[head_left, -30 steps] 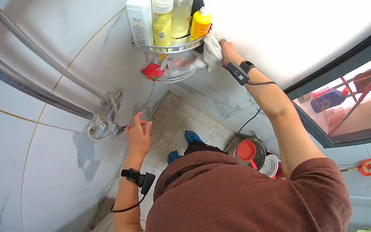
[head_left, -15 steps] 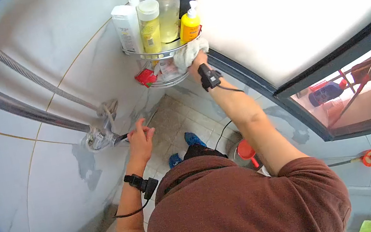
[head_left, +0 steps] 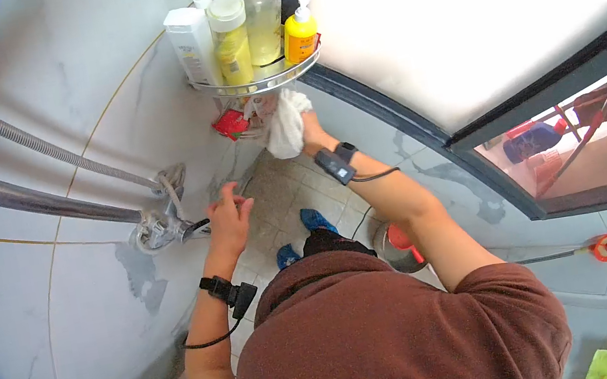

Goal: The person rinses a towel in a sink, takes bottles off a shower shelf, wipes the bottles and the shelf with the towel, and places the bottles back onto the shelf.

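Note:
My right hand (head_left: 316, 134) is closed on a white cloth (head_left: 287, 123), which lies against the front of the lower tier of a corner shelf. On that tier are a red packet (head_left: 231, 124) and plastic wrappings, partly covered by the cloth. The upper tier, with its metal rim (head_left: 261, 86), bears several bottles, among them a yellow pump bottle (head_left: 300, 34) and a white bottle (head_left: 192, 45). My left hand (head_left: 229, 217) hangs in the air beside the shower tap, fingers apart and holding nothing.
A chrome shower tap (head_left: 159, 224) with a metal hose (head_left: 44, 146) is on the left wall. A dark-framed window (head_left: 388, 114) stands at the right. On the floor, a red dipper (head_left: 400, 237) sits in a metal basin (head_left: 391, 259) beside my body.
My right hand and the cloth have moved left and down, from the upper rim's right end to the lower tier. My left hand stays nearly in place. The shelf has shifted left in view.

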`<state>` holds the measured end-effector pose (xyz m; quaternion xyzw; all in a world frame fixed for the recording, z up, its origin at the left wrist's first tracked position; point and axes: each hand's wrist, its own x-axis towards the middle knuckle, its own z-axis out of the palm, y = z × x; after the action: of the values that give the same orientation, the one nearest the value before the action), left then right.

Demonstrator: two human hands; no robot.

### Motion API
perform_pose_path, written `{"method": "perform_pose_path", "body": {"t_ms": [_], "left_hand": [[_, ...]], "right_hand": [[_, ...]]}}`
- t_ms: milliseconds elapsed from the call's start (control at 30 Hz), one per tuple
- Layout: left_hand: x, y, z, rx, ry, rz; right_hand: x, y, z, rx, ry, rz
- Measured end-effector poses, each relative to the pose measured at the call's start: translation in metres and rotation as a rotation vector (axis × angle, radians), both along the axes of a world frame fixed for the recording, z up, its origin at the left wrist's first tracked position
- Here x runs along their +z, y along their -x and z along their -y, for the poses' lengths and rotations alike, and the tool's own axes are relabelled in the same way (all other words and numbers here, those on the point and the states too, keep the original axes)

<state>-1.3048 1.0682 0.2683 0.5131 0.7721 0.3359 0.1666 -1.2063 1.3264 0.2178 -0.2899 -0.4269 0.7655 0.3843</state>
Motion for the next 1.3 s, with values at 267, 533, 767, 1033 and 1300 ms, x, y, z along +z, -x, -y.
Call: {"method": "perform_pose_path", "body": {"t_ms": [267, 533, 767, 1033, 1300], "left_hand": [[-0.009, 0.003, 0.008, 0.041, 0.052, 0.01], [-0.01, 0.005, 0.017, 0.069, 0.08, 0.038], [-0.018, -0.003, 0.007, 0.012, 0.155, -0.025], [0.003, -0.01, -0.025, -0.088, 0.078, 0.003], [-0.012, -0.003, 0.006, 0.029, 0.161, 0.024]], "right_hand": [[0.037, -0.024, -0.094, -0.194, 0.364, -0.323], [0.028, 0.001, -0.123, -0.006, 0.266, -0.334], [0.013, 0.015, -0.073, -0.095, 0.409, -0.459], [0.011, 0.022, 0.002, -0.011, 0.302, -0.187], [0.051, -0.023, -0.077, -0.482, -0.316, 0.156]]}}
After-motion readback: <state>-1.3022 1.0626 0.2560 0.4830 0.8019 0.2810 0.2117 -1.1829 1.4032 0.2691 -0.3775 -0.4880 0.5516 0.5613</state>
